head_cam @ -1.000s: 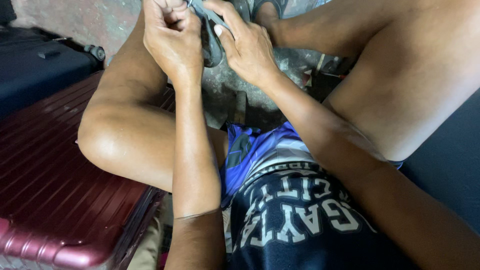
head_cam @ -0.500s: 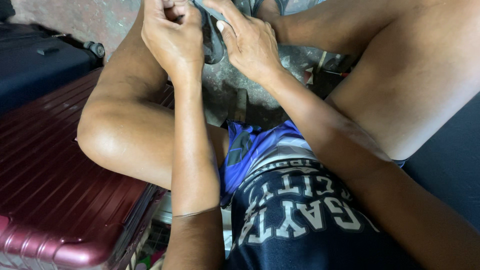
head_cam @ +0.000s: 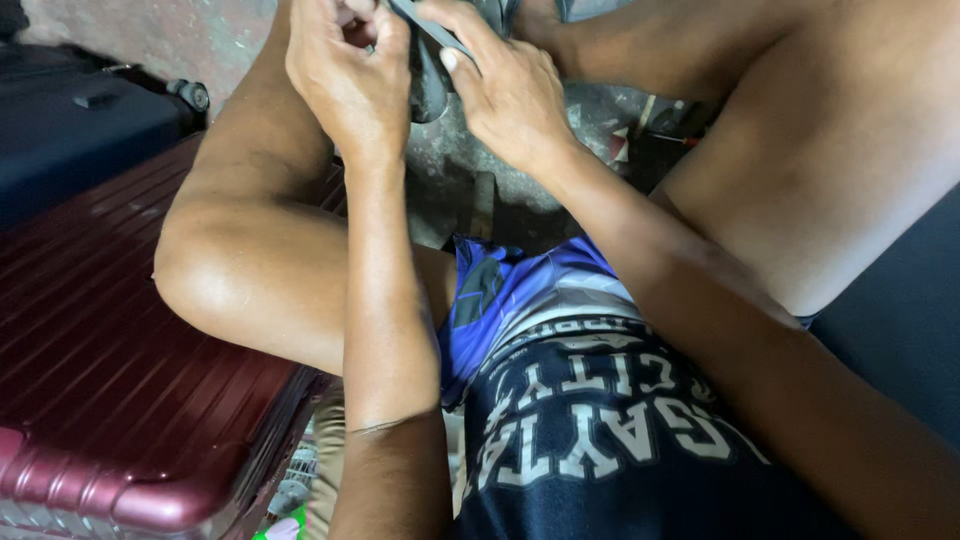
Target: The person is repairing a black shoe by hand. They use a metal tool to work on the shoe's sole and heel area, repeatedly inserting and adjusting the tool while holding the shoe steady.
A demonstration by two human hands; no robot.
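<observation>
Since the earlier frame we found little moved: both hands stayed raised at the top of the view, between the knees, working the same dark grey piece [head_cam: 428, 85]. The left hand [head_cam: 345, 75] had its fingers curled shut around the near side of the piece. The right hand [head_cam: 505, 90] pinched a thin grey strap [head_cam: 430, 28] against it, thumb on top. What the piece was, we could not tell. A ribbed maroon suitcase [head_cam: 110, 400] lay beside the left knee, with a dark blue suitcase [head_cam: 70, 140] beyond it on the concrete floor [head_cam: 180, 35].
</observation>
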